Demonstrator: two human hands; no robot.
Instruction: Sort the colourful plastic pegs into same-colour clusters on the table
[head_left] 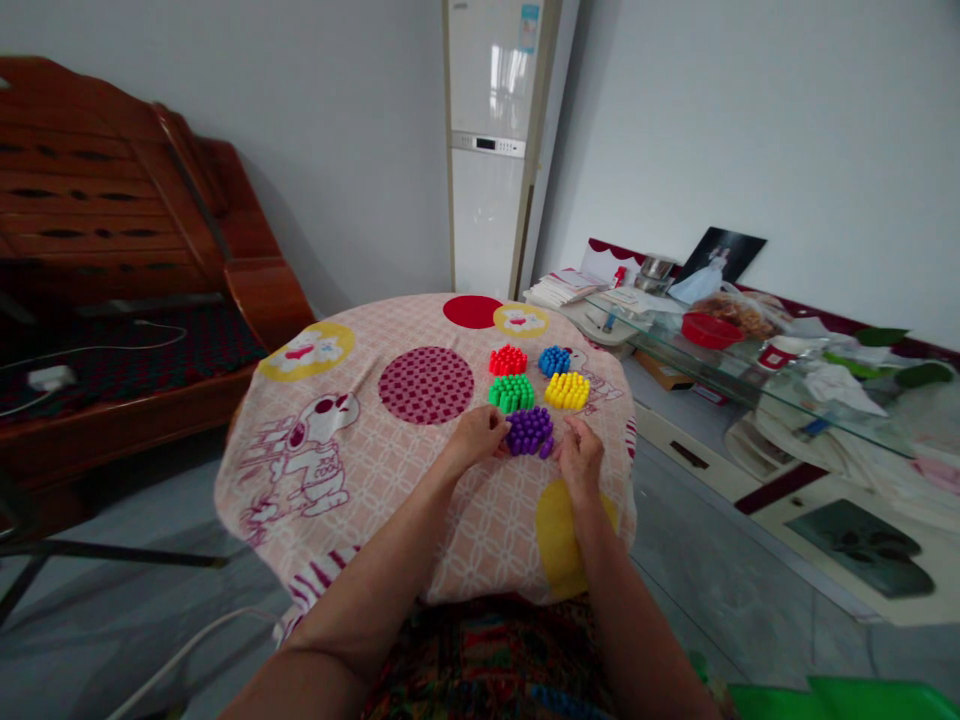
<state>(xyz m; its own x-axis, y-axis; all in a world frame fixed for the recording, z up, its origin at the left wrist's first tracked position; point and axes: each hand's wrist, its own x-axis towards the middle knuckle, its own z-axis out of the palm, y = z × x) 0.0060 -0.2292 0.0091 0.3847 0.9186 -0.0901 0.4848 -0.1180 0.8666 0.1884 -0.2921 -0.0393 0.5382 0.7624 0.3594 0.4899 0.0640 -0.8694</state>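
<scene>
Head view: showing purple pegs (529,431) bunched on the cloth-covered worktop (405,470), between both hands and closest to the person. Looks like sorting by colour, with green pegs (511,393) just behind the purple, red pegs (508,360) behind those, then yellow pegs (568,391) and blue pegs (554,361) off to the right. Probably split up like that to stop colours mixing, with narrow strips of cloth as dividers. Mostly standing upright and packed tight, maybe to take up less room, apart from some purple ones tilting at the near right edge. Seems handy having purple up front too, for reaching from either side without knocking into other colours.

As for the pose, coming in low from both sides, roughly mirrored, with forearms angled inward over the near part of the cloth. Seeing the left hand (480,436) palm down, fingers bent toward the left edge of the purple bunch, seemingly touching. Can't tell about an actual pinch on a peg, too small and partly hidden. Seeing the right hand (581,455) loosely open just beside the right edge, fingers half curled, with nothing visibly gripped.
</scene>
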